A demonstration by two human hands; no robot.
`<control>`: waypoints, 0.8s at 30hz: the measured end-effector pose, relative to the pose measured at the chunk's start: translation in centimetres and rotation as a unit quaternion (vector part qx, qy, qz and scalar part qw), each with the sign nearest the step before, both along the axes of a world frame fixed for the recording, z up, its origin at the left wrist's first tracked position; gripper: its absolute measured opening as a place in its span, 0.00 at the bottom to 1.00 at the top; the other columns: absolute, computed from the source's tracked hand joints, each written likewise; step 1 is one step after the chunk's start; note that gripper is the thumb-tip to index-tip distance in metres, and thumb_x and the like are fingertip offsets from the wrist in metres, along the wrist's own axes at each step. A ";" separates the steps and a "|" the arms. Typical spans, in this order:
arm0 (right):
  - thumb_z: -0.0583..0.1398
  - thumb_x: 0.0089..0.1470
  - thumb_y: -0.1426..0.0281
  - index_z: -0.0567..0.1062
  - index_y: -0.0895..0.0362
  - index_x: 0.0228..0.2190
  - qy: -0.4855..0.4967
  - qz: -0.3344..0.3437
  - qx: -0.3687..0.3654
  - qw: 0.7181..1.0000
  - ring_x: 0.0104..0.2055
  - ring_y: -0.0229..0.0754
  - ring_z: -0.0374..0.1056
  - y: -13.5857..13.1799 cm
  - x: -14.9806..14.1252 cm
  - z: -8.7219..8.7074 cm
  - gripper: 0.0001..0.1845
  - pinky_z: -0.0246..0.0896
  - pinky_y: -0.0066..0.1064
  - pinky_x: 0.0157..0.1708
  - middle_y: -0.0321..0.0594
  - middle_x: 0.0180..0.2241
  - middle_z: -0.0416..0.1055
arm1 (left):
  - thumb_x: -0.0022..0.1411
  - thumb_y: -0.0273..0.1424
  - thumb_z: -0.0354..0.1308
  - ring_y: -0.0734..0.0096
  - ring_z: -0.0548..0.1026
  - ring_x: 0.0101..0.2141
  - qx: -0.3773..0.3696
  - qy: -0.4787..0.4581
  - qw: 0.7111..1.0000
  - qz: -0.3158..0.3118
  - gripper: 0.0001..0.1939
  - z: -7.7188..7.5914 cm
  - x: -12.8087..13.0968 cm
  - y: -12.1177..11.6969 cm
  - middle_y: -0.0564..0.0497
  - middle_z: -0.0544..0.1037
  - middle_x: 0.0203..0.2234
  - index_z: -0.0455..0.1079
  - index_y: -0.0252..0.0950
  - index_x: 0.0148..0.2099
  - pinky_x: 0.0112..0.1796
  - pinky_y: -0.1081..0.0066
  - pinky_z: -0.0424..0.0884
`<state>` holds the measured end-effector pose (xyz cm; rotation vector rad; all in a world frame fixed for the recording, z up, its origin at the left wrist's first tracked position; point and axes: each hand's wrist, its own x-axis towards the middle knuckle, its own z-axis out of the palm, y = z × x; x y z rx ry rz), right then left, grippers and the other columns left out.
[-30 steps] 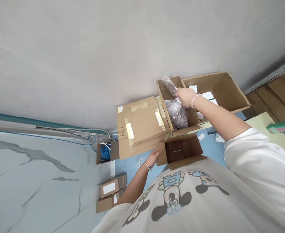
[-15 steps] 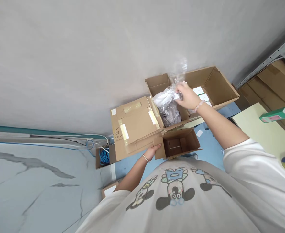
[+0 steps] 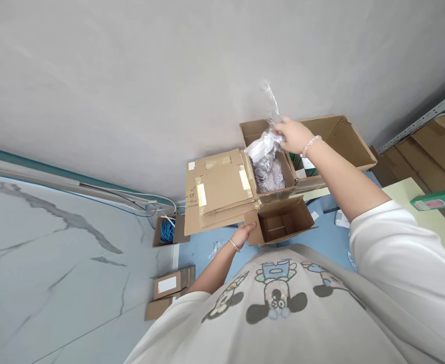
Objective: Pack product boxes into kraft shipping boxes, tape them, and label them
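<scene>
The right hand pinches the gathered neck of a clear plastic bag, its bulk sitting in an open cardboard carton; the contents are hard to tell. This looks like bag handling, and the slippery neck calls for a firm grip. The left hand lies open against a smaller carton.
</scene>
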<state>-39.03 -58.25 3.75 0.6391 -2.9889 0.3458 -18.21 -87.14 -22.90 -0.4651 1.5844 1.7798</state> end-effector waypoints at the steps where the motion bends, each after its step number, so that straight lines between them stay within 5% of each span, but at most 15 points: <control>1: 0.61 0.54 0.75 0.76 0.58 0.43 -0.006 0.006 0.008 1.000 0.39 0.46 0.66 0.1 -0.3 0.4 0.13 0.59 0.36 0.42 0.46 0.44 0.69 | 0.43 0.49 0.74 0.53 0.81 0.40 0.003 -0.001 1.000 -0.002 0.28 0.0 0.1 0.1 0.43 0.85 0.36 0.78 0.33 0.39 0.41 0.60 0.75; 9: 0.62 0.54 0.72 0.78 0.58 0.31 -0.042 -0.013 0.018 0.999 0.36 0.46 0.68 0.3 -1.2 0.0 0.03 0.61 0.36 0.40 0.43 0.33 0.74 | 0.44 0.45 0.74 0.55 0.81 0.39 0.021 -0.008 1.000 0.017 0.24 0.1 0.9 0.4 0.44 0.85 0.34 0.79 0.33 0.38 0.42 0.61 0.75; 15: 0.58 0.58 0.70 0.76 0.58 0.32 0.098 -0.057 -0.078 0.990 0.38 0.47 0.68 1.1 -2.4 -0.7 0.07 0.64 0.38 0.42 0.43 0.31 0.72 | 0.49 0.44 0.72 0.55 0.81 0.39 0.007 -0.002 1.000 0.013 0.21 -0.1 0.6 0.0 0.44 0.84 0.34 0.78 0.33 0.38 0.42 0.60 0.76; 20: 0.55 0.61 0.74 0.71 0.55 0.29 0.173 -0.098 -0.101 0.975 0.40 0.47 0.68 1.2 -2.7 2.5 0.09 0.65 0.42 0.48 0.43 0.32 0.69 | 0.47 0.44 0.72 0.56 0.81 0.40 0.016 -0.009 0.999 0.031 0.22 -0.1 -0.1 -0.4 0.44 0.84 0.36 0.77 0.33 0.40 0.43 0.61 0.76; 24: 0.53 0.53 0.79 0.65 0.52 0.23 0.291 -0.120 -0.126 0.941 0.37 0.45 0.67 2.9 2.2 4.8 0.12 0.66 0.40 0.44 0.42 0.28 0.67 | 0.47 0.43 0.73 0.55 0.81 0.42 0.016 0.001 1.000 0.014 0.23 0.5 -0.8 -0.5 0.44 0.85 0.37 0.78 0.34 0.41 0.44 0.60 0.76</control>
